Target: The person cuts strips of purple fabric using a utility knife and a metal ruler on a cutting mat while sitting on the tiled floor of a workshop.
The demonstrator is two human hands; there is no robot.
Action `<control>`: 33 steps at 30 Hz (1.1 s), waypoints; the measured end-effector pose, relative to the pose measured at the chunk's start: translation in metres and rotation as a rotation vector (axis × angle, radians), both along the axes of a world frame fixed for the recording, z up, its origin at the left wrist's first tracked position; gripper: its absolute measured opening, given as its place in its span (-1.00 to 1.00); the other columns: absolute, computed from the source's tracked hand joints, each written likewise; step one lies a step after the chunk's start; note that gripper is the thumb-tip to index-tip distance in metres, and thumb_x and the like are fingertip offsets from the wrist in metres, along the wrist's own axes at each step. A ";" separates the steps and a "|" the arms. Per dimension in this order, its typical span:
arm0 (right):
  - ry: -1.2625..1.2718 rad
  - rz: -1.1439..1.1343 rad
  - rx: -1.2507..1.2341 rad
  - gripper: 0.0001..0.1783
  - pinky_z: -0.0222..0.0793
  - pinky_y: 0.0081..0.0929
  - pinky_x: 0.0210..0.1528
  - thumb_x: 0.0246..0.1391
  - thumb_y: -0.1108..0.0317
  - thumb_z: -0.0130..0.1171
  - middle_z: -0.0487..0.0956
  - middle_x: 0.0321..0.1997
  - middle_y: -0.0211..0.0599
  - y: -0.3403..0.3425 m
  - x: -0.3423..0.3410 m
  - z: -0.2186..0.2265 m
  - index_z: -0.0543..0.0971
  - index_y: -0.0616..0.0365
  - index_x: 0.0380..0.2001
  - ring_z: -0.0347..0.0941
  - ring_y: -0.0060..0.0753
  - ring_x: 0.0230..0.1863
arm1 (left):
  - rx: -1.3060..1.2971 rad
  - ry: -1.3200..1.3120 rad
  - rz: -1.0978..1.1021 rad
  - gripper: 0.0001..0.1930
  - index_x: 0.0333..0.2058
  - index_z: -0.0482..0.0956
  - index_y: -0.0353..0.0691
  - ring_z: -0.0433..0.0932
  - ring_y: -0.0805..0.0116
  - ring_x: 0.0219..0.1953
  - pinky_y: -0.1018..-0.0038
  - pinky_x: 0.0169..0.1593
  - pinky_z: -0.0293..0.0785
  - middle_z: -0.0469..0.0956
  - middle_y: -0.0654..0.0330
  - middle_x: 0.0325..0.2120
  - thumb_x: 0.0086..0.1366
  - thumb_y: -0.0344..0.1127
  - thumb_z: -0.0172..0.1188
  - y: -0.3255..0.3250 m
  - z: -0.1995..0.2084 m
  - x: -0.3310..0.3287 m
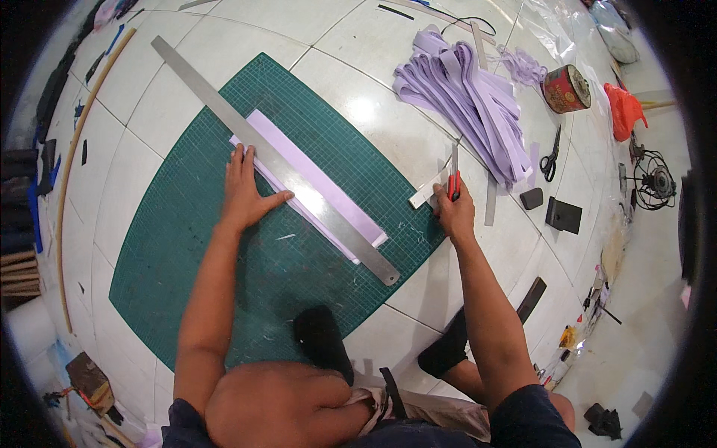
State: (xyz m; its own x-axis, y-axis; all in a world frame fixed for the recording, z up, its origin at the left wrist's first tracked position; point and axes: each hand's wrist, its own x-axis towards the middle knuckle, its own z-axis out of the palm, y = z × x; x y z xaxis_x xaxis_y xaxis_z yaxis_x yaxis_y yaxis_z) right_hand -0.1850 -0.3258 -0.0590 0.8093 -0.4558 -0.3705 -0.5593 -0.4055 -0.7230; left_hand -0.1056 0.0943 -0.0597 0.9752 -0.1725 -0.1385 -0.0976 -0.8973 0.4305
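A long steel ruler [224, 110] lies slantwise over a folded strip of lilac fabric [328, 184], which rests on a green cutting mat [179, 216]. My left hand [245, 196] is spread, its fingertips at the ruler's left edge and the fabric, its thumb stretched out toward the ruler. At the mat's right edge, my right hand [457, 213] is closed round a red utility knife [453, 184], blade pointing away from me. Beside its fingers lies a narrow white strip [423, 196]; whether the hand touches it I cannot tell.
Beyond my right hand lies a pile of long lilac fabric strips [470, 101]. Black scissors [551, 155], a round tin [565, 89], a black block [563, 215] and a red plastic bag [624, 112] are at the right. A long wooden stick [82, 142] runs along the left.
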 end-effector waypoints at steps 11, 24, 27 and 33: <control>-0.083 -0.102 0.308 -0.59 0.39 -0.53 -0.48 0.14 0.24 0.33 0.55 -0.37 -0.35 0.020 -0.001 0.030 0.40 0.15 -0.07 0.55 -0.49 -0.43 | 0.015 0.042 0.032 0.27 0.37 0.07 -0.41 -0.11 -0.14 0.49 0.02 0.49 -0.17 -0.04 -0.22 0.42 -0.13 0.30 0.50 -0.007 0.021 0.008; -0.216 0.107 0.501 -0.49 0.41 -0.55 -0.53 0.17 0.20 0.33 0.58 -0.23 -0.26 0.174 0.168 0.012 0.39 0.24 0.05 0.56 -0.47 -0.34 | -0.032 -0.014 0.050 0.34 0.37 0.03 -0.42 -0.04 -0.20 0.46 -0.03 0.46 -0.12 0.01 -0.23 0.40 -0.21 0.30 0.53 -0.002 0.002 0.007; -0.234 0.186 0.472 -0.51 0.45 -0.54 -0.51 0.16 0.21 0.33 0.57 -0.25 -0.26 0.217 0.203 0.011 0.41 0.24 0.03 0.56 -0.49 -0.34 | -0.034 -0.011 0.062 0.34 0.37 0.03 -0.43 -0.04 -0.19 0.46 -0.03 0.47 -0.13 0.01 -0.24 0.40 -0.21 0.29 0.54 0.002 0.003 0.006; -0.234 0.327 0.280 -0.61 0.48 -0.53 -0.51 0.15 0.21 0.32 0.52 -0.37 -0.36 0.235 0.231 -0.013 0.44 0.20 -0.11 0.52 -0.52 -0.40 | -0.042 0.011 0.061 0.29 0.35 0.08 -0.45 0.00 -0.23 0.45 -0.04 0.45 -0.09 0.02 -0.25 0.39 -0.19 0.27 0.52 -0.002 0.010 0.010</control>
State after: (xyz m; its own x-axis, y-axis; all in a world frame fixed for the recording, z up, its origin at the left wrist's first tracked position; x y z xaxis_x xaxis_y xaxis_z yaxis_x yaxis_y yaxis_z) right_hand 0.0458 -0.0905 -0.0724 0.9696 -0.0727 -0.2336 -0.2446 -0.3052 -0.9203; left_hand -0.0954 0.0921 -0.0497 0.9825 -0.1185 -0.1435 -0.0379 -0.8825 0.4687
